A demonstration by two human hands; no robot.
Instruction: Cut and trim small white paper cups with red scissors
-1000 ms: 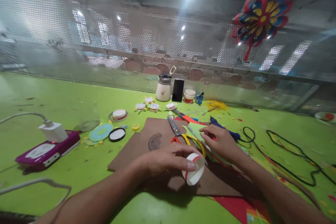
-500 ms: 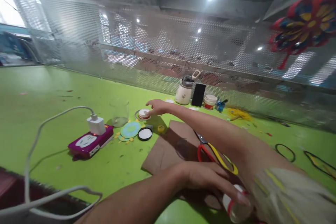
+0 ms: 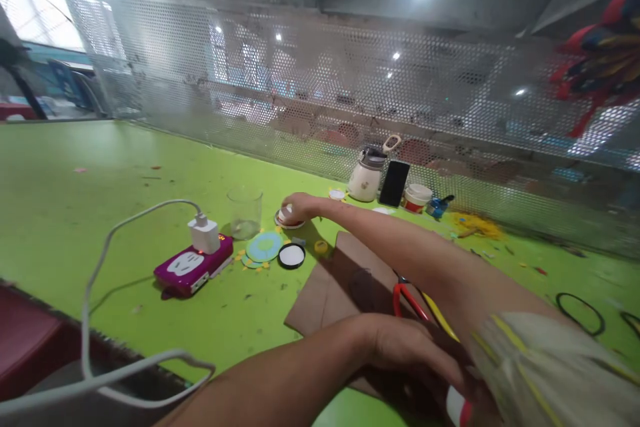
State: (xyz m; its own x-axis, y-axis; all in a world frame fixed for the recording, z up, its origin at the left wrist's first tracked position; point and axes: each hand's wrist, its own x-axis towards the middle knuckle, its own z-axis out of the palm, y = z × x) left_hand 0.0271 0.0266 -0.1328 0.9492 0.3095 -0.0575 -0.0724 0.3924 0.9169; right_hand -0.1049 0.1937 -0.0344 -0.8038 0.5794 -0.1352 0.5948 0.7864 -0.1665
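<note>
Right grip (image 3: 300,204) curls over the white disc (image 3: 283,215), closure unclear; left grip (image 3: 415,347) clasps a red-banded cup (image 3: 457,407), worktop (image 3: 100,207) stretching leftward.

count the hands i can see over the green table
2: the right hand is at a white round piece, beside the clear cup; the left hand, at lower right, holds a white-and-red piece. Both are partly hidden; no others show.
</note>
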